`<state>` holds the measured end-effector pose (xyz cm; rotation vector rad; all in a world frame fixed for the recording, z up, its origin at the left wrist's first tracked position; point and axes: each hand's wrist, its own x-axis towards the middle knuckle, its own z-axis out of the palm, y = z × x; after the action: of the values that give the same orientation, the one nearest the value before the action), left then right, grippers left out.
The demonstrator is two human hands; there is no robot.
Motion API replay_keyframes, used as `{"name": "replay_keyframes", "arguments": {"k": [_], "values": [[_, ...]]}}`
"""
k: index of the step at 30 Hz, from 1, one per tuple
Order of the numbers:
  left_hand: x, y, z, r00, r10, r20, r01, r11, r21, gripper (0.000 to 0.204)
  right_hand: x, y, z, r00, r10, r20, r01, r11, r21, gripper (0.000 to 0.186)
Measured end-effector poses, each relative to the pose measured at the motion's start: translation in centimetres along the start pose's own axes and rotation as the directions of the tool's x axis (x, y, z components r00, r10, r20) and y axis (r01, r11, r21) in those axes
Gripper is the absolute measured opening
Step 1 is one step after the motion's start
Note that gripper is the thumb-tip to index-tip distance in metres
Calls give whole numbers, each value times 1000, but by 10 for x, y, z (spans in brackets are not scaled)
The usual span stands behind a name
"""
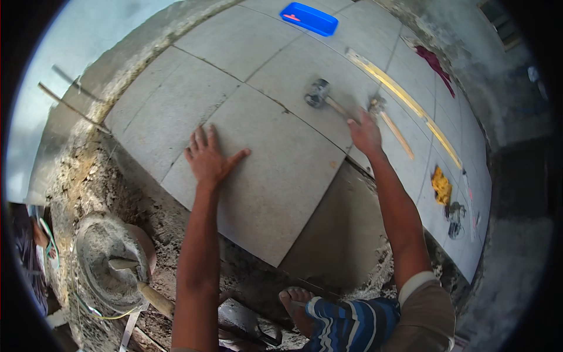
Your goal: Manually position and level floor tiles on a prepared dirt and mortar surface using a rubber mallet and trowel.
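- Large pale grey tiles, their joints forming a grid, covered most of the floor; clock directions run from the middle of the view.
- At the centre lay one square tile. The left hand rested palm down on it toward 10 o'clock, fingers spread.
- At 2 o'clock was the right hand, blurred, beside the wooden handle of a dark-headed mallet at 1 o'clock; whether it gripped the handle, I cannot tell.
- Just past that hand lay a second wooden-handled tool.
- Toward 5 o'clock, smooth grey wet-looking material filled an untiled gap.
- A blue tray sat at 12 o'clock, a long yellow bar at 2, a crumpled yellow cloth at 3.
- At 8 o'clock, a mortar-crusted bucket held a trowel, on rough, dirty ground.
- A pale wall rose at 10 o'clock; a rough grey wall stood toward 4.
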<state>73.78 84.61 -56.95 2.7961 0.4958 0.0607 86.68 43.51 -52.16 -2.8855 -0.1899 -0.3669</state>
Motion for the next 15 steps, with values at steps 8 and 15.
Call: {"name": "replay_keyframes", "arguments": {"k": [8, 15], "values": [[-7, -15, -2, 999, 50, -18, -51, 998, -42, 134, 2, -10, 19, 974, 131, 183, -113, 988, -104, 40], [-39, -17, 6, 985, -168, -34, 170, 983, 69, 148, -118, -101, -44, 998, 70, 6, -54, 711, 701, 36]]}}
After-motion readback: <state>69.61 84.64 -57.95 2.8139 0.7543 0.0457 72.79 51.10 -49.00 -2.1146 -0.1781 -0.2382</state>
